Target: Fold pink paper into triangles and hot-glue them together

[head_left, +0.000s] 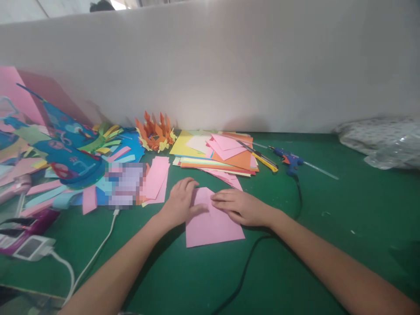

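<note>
A pink sheet of paper (210,227) lies on the green table (344,218) in front of me. My left hand (181,201) rests on its upper left part, fingers curled and pressing down on the paper. My right hand (238,205) lies flat on its upper right part, fingers stretched out towards the left hand. The fingertips of both hands nearly meet over the sheet's top edge.
A stack of coloured paper sheets (216,157) lies behind the hands, with a yellow utility knife (264,159) and a blue glue gun (288,159) to its right. Orange paper flames (154,131), blue paper crafts (68,153), white cables (95,253), a plastic bag (383,140) and a white wall surround them.
</note>
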The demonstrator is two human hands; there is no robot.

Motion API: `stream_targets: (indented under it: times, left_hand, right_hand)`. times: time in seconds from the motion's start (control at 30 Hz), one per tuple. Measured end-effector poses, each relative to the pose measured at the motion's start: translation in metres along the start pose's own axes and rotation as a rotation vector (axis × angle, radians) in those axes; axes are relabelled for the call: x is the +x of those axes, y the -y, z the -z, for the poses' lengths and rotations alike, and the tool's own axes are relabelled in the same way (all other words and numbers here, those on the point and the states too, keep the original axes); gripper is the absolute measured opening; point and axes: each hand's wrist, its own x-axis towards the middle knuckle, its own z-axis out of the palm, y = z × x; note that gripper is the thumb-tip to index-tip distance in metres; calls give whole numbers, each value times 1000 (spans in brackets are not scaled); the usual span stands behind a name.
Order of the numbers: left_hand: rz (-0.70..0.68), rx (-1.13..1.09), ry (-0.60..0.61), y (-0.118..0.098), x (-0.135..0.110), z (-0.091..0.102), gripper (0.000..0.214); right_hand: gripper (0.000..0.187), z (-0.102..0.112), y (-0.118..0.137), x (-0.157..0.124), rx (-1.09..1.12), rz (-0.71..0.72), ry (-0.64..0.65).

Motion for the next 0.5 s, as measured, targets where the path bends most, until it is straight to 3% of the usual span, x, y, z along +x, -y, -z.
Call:
stream_targets:
  times: [0.1,0.3,0.5]
  left_hand:
    - [108,-4,-64,7,1,1,56]
    - [267,-242,-19,3,2,6,57]
    - [279,-327,-93,-1,4,3,58]
  right_hand:
    - [38,1,1,0,-29,13,-5]
    - [34,1,2,0,-38,-12,-6]
    - [30,3,6,4,-54,-132,64]
